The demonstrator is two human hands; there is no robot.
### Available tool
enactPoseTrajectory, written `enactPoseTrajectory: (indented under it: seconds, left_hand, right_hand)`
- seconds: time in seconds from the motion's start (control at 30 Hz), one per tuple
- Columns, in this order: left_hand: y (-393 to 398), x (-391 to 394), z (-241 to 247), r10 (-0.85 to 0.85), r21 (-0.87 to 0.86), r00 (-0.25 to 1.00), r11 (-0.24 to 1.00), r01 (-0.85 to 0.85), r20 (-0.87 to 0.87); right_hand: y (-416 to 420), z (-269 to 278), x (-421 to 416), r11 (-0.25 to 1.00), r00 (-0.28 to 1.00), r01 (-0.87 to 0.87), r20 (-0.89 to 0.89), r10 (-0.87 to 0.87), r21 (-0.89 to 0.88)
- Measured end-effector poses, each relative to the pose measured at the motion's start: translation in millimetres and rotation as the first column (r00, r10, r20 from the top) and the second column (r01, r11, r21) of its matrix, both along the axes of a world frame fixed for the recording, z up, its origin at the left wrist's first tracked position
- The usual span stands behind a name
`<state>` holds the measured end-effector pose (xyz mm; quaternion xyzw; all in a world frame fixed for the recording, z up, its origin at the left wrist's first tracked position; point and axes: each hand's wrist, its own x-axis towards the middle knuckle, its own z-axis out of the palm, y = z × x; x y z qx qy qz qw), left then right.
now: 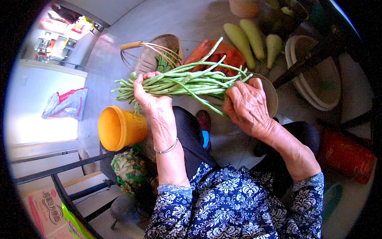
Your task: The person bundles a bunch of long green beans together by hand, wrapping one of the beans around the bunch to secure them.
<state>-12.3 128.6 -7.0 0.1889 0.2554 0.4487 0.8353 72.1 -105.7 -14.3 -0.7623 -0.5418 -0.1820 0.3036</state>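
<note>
A bundle of green long beans stretches sideways in front of me, above my lap. Its left end is gripped by my left hand, thumb on the near side, with the bean tips sticking out past it. My right hand is curled round bean ends on the right; its fingertips are hidden beneath. Some beans stray from the bundle, one up and one down toward the right hand. Behind the bundle lies a wicker basket with a cane handle and more green beans inside.
An orange mesh bag and several pale green gourds lie on the floor ahead. A yellow bucket is tipped at my left, above a netted vegetable sack. White round basins stand right, near a dark frame.
</note>
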Motion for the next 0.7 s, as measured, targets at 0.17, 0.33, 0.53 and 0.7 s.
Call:
enactPoseTrajectory:
  seconds: [0.17,0.33,0.53,0.7]
  left_hand:
    - [11.5,-2.9,-1.9,-0.012,-0.063,1.000,0.998,0.012,-0.006]
    - [26.0,-8.7,-4.3,0.042,-0.084,0.999,0.996,-0.041,0.012]
    - [44.3,-25.9,-13.8,0.034,-0.106,0.995,0.994,-0.024,0.098]
    - [48.2,-25.9,-10.5,0.095,-0.129,0.995,0.987,-0.091,0.019]
  right_hand:
    - [-10.6,10.1,18.1,0.972,0.976,0.138,-0.194,-0.101,0.192]
    - [-35.6,20.7,52.7,0.899,0.814,0.386,-0.536,-0.225,0.208]
    - [-58.3,-14.8,57.3,0.922,0.947,0.322,0.066,-0.315,-0.215]
    - [-38.6,7.9,46.1,0.949,0.918,0.260,-0.259,-0.300,-0.178]
